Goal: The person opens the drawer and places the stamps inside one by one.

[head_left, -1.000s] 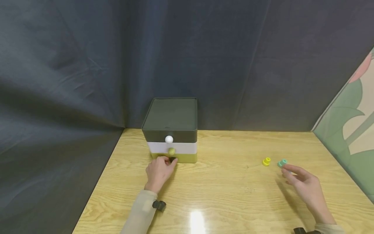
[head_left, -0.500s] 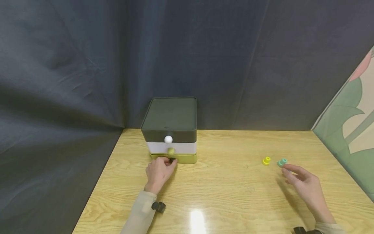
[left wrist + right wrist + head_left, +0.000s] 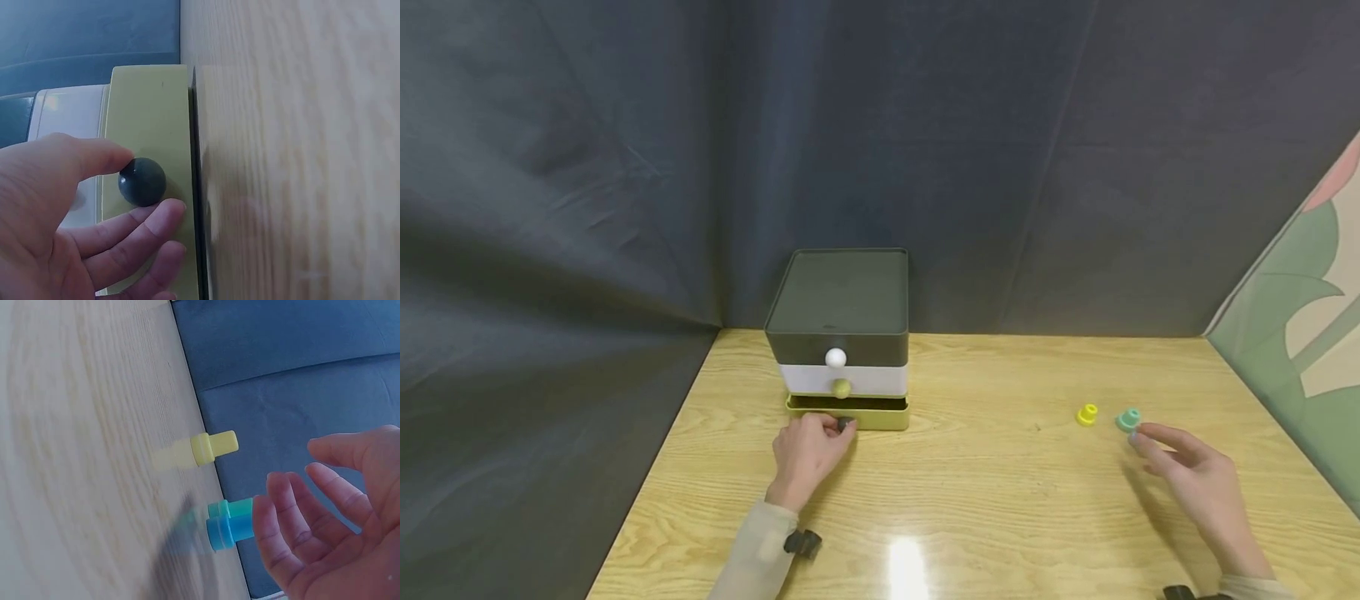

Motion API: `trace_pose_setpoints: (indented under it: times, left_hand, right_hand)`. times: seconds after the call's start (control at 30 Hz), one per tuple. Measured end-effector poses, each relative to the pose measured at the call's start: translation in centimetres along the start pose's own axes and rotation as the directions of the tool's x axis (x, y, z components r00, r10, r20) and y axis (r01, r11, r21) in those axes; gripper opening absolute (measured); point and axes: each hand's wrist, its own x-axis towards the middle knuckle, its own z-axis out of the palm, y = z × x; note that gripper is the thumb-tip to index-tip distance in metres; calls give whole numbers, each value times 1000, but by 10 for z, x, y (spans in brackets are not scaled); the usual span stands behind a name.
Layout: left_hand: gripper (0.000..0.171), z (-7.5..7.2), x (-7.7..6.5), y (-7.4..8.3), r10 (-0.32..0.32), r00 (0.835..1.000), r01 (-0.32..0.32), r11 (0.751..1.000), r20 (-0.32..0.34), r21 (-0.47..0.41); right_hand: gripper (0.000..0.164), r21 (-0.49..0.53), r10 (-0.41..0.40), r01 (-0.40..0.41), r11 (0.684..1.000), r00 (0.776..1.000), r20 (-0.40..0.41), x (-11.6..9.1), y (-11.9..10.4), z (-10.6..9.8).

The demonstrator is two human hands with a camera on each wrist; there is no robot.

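My left hand (image 3: 808,458) pinches the round dark knob (image 3: 142,182) of the bottom drawer (image 3: 883,419) between thumb and fingers. This yellow-green drawer stands partly pulled out from a small three-tier drawer box (image 3: 850,292), with a dark gap showing behind its front. Over on the right, my right hand (image 3: 1198,479) hovers above the table with relaxed, slightly bent fingers and nothing between them. Near its fingertips stand a teal stepped peg (image 3: 1129,419) and a blue stepped peg (image 3: 220,534), the blue one mostly hidden by the hand in the head view. A yellow stepped peg (image 3: 1087,414) stands to their left.
Above the bottom drawer are a white drawer (image 3: 880,380) with a yellow-green knob and a dark top drawer (image 3: 876,350) with a white knob. A dark curtain (image 3: 970,167) hangs behind the wooden table (image 3: 970,500). A leaf-patterned panel (image 3: 1322,350) borders the right.
The bottom drawer has slid out toward me, drawn by my left hand on its knob. My right hand has barely moved, and the pegs stand where they stood.
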Motion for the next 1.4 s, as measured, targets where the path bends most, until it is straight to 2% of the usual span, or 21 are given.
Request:
trace_pose_setpoints:
  times: [0.2, 0.47, 1.03, 1.13, 1.23, 1.3, 1.4]
  left_hand:
    - [39, -5, -8, -1, 13, 999, -14, 1000, 31, 22]
    - [31, -11, -21, -4, 34, 998, -35, 999, 58, 22]
    - [32, -17, -37, -5, 53, 995, -56, 998, 81, 32]
    - [35, -24, -39, -4, 42, 992, -45, 999, 123, 23]
    - [38, -40, -40, -4, -2, 986, 0, 1000, 164, 9]
    - [37, -53, -39, -8, -25, 990, 27, 1000, 140, -13]
    - [32, -68, -35, -18, -25, 1000, 25, 997, 2, -78]
  right_hand:
    - [55, -15, 28, -29, 999, 999, -17, 0, 2, -8]
    - [54, -16, 4, -4, 1000, 999, -46, 2, 9, -13]
    - [67, -45, 15, -15, 999, 1000, -4, 4, 18, -24]
    - [67, -43, 22, -21, 999, 1000, 2, 2, 20, -25]
    - [68, -43, 34, -33, 999, 999, 16, 0, 22, -25]
    - [68, -43, 34, -33, 999, 999, 24, 0, 23, -24]
    - [69, -43, 16, -15, 999, 999, 29, 3, 23, -22]
